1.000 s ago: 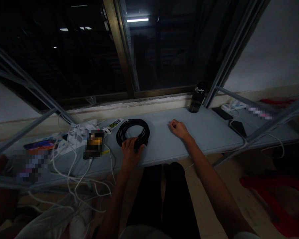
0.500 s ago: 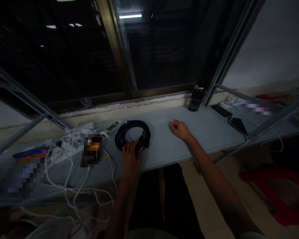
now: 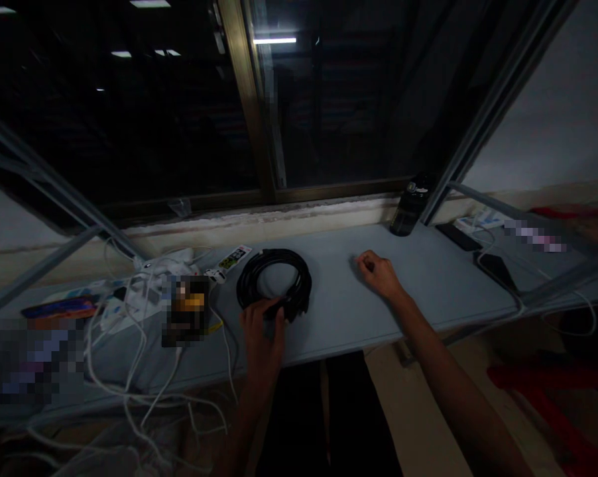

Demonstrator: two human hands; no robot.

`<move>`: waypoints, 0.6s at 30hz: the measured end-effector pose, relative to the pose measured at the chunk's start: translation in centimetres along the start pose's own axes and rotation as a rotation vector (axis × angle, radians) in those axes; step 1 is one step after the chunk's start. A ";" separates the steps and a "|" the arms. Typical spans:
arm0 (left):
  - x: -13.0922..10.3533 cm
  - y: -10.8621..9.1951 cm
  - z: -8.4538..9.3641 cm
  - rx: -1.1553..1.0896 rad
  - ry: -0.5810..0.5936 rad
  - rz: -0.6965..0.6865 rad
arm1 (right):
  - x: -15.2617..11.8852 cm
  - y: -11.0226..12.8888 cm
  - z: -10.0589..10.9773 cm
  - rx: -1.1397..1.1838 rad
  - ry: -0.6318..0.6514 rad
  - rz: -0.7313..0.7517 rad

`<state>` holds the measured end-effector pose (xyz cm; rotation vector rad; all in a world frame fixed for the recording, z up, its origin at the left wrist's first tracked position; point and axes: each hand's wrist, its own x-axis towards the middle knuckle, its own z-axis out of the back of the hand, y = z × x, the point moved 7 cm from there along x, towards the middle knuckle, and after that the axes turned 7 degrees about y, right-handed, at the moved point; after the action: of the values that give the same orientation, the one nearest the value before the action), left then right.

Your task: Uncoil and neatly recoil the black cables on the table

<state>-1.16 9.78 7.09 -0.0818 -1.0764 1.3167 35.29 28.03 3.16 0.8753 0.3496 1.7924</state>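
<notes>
1. At nine o'clock on the grey table (image 3: 428, 278) lies a tangle of white cables (image 3: 130, 311), some trailing over the near edge, beside a flat orange and blue item (image 3: 55, 308) too dim to name.
2. Just right of the tangle sits a small dark and yellow object (image 3: 185, 311), blurred out; a white label strip (image 3: 234, 257) lies at its one o'clock.
3. The black cable coil (image 3: 274, 281) lies flat near the middle of the table, wound into a ring.
4. The left hand (image 3: 262, 328) rests on the coil's six o'clock edge, fingers (image 3: 269, 308) curled over the strands; whether they clamp the cable or only press on it is too dark to tell.
5. The right hand (image 3: 378, 273) rests on bare table at three o'clock from the coil, well apart from it, fingers loosely curled together and holding nothing.
6. A dark bottle (image 3: 409, 207) stands upright at the back edge, at one o'clock from the right hand.
7. Further right lie two dark flat phones (image 3: 495, 268).
8. Behind the table runs a dark window (image 3: 329, 99) reflecting ceiling lights, with slanted metal bars (image 3: 498, 109) either side and a pale wall (image 3: 567, 119) at three o'clock.
</notes>
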 end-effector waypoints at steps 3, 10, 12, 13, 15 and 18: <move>-0.3 0.6 0.9 -0.075 -0.055 0.086 | 0.0 0.2 0.7 0.010 -0.070 -0.012; -0.8 2.7 0.9 -0.202 -0.110 0.203 | -0.2 0.7 2.0 0.037 -0.194 -0.050; -1.1 2.9 1.0 -0.183 -0.126 0.230 | -0.2 0.8 1.9 0.045 -0.188 -0.047; -1.1 2.9 1.1 -0.172 -0.135 0.238 | -0.2 0.9 1.8 0.049 -0.177 -0.041; -0.5 3.1 1.2 -0.166 -0.137 0.232 | -0.1 1.0 1.6 0.057 -0.153 -0.025; 3.6 3.9 0.9 -0.145 -0.099 0.156 | 0.1 0.9 1.3 0.064 -0.134 -0.014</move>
<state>-5.07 13.50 7.31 -0.2142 -1.2699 1.3924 35.58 27.54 4.63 1.0303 0.3264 1.7076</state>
